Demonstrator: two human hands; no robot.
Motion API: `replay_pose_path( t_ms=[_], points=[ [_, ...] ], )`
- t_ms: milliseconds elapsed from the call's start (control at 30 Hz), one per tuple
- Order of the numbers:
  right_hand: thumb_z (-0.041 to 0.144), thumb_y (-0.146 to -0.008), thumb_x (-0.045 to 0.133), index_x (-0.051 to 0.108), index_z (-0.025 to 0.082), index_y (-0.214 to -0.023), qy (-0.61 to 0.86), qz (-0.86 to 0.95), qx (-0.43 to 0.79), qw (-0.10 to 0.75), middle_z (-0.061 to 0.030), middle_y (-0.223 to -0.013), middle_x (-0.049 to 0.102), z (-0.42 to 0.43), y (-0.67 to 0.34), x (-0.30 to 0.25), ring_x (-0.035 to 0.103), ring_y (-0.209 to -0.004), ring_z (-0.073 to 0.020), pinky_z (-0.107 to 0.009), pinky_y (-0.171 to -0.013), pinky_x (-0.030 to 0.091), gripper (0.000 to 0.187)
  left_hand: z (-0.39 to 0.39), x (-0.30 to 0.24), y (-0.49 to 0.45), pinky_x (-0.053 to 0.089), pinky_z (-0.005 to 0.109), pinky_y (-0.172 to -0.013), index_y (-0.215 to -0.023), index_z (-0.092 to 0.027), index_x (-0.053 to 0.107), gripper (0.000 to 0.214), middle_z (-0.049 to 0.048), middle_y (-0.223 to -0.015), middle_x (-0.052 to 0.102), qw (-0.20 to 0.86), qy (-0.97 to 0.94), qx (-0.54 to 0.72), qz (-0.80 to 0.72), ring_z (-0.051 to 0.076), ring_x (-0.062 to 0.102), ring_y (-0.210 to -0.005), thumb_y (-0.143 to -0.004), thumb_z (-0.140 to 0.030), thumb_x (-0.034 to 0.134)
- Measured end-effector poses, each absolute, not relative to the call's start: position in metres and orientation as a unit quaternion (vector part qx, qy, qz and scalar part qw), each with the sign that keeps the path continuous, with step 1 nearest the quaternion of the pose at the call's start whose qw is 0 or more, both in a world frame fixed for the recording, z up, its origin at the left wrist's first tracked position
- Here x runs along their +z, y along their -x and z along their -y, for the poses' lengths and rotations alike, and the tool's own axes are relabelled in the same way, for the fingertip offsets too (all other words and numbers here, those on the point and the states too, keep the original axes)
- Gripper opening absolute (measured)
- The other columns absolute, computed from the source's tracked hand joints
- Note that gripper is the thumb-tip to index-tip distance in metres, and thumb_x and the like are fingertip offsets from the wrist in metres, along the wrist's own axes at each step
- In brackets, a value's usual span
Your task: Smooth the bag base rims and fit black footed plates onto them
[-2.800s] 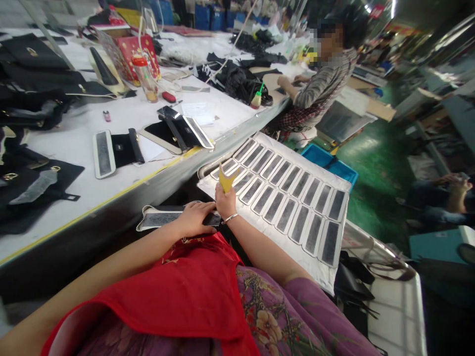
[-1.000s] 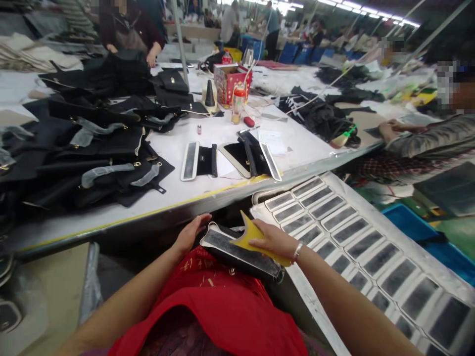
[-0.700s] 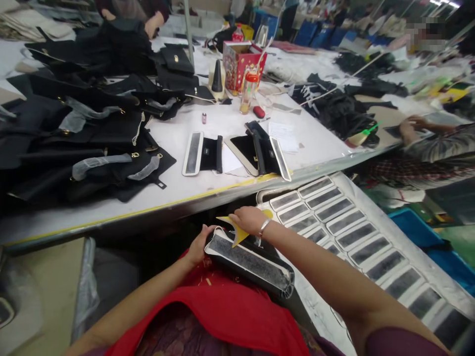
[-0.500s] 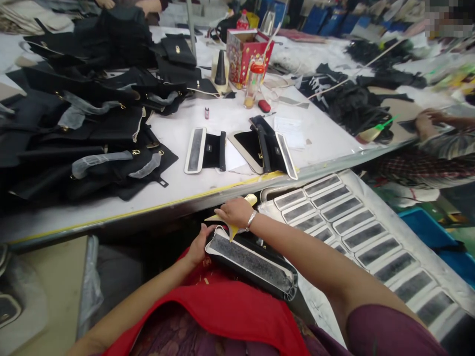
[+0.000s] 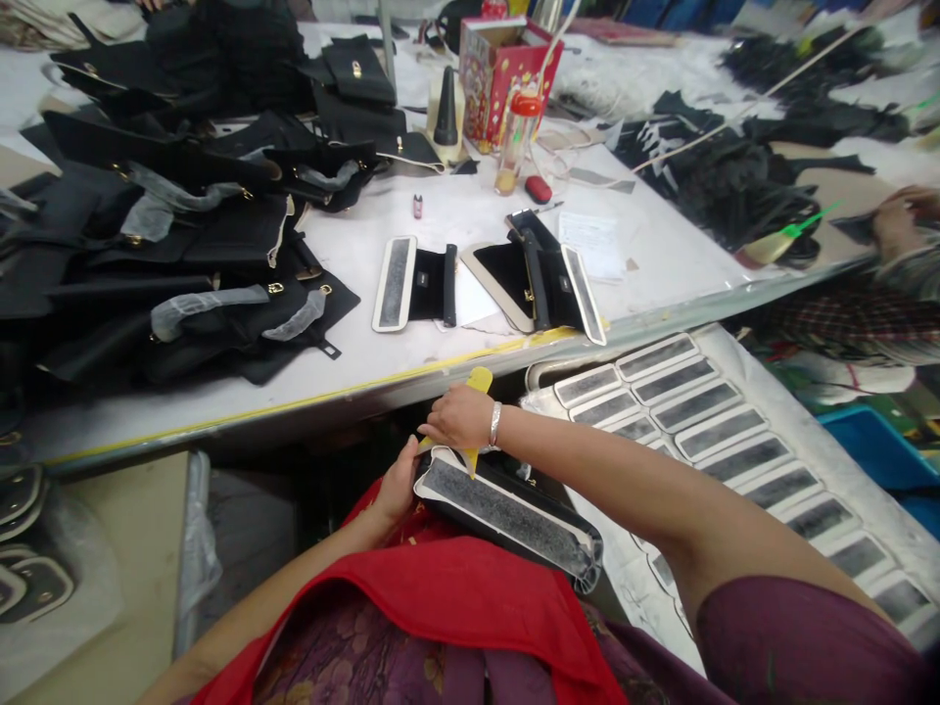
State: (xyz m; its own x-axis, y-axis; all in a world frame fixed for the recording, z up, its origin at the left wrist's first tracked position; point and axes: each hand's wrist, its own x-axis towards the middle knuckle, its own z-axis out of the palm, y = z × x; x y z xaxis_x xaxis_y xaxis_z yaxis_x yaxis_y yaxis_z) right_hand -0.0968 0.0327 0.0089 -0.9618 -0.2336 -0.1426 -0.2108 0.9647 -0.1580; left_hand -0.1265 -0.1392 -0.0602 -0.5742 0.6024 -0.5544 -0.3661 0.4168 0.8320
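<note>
A black bag panel with a cream-edged, grey glued strip [image 5: 506, 504] lies across my lap over a red apron [image 5: 441, 607]. My left hand [image 5: 399, 483] grips the panel's left end, fingers curled against it. My right hand [image 5: 460, 416] is closed on a yellow scraper [image 5: 477, 384], whose lower tip touches the left end of the strip.
The white worktable [image 5: 352, 372] ahead carries piles of black bag parts [image 5: 183, 235], two opened panels [image 5: 415, 284], a red box [image 5: 506, 69] and a bottle [image 5: 514, 142]. A board of several glued strips [image 5: 705, 431] lies to my right. Another person's hand [image 5: 900, 215] works at the far right.
My right hand has slid the yellow scraper leftward along the strip to its left end. My view has tilted down and left. The left hand keeps its hold on the panel's end.
</note>
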Motion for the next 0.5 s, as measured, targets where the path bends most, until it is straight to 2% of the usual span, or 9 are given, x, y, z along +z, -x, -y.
replay_pose_path(
  t_ms=[233,367,500],
  points=[
    [0.043,-0.094,0.030,0.068,0.014,-0.076,0.151,-0.983,-0.074,0.068,-0.0102,-0.074,0.067,-0.033,0.094,0.008,0.057,-0.066,-0.0176,-0.030,-0.063,0.026,0.051,0.146,-0.054,0.128,0.047,0.034,-0.079,-0.094,-0.018,0.065,0.058,0.0052,-0.093,0.070,0.420,-0.155,0.467,-0.763,0.025,0.062,-0.093,-0.083,-0.062,0.029],
    [0.042,-0.094,0.027,0.068,0.014,-0.074,0.157,-0.984,-0.073,0.053,-0.0099,-0.073,0.067,-0.033,0.092,0.006,0.057,-0.065,-0.0179,-0.030,-0.062,0.025,0.053,0.147,-0.049,0.127,0.047,0.034,-0.078,-0.088,-0.017,0.064,0.058,0.0062,-0.090,0.069,0.435,-0.166,0.449,-0.762,0.024,0.061,-0.087,-0.084,-0.061,0.027],
    [0.044,-0.094,0.027,0.067,0.014,-0.076,0.149,-0.983,-0.080,0.067,-0.0103,-0.075,0.067,-0.033,0.089,0.008,0.057,-0.067,-0.0179,-0.030,-0.063,0.026,0.053,0.147,-0.046,0.129,0.044,0.034,-0.085,-0.093,-0.015,0.063,0.055,0.0079,-0.099,0.067,0.443,-0.188,0.457,-0.748,0.023,0.059,-0.094,-0.085,-0.059,0.030]
  ],
)
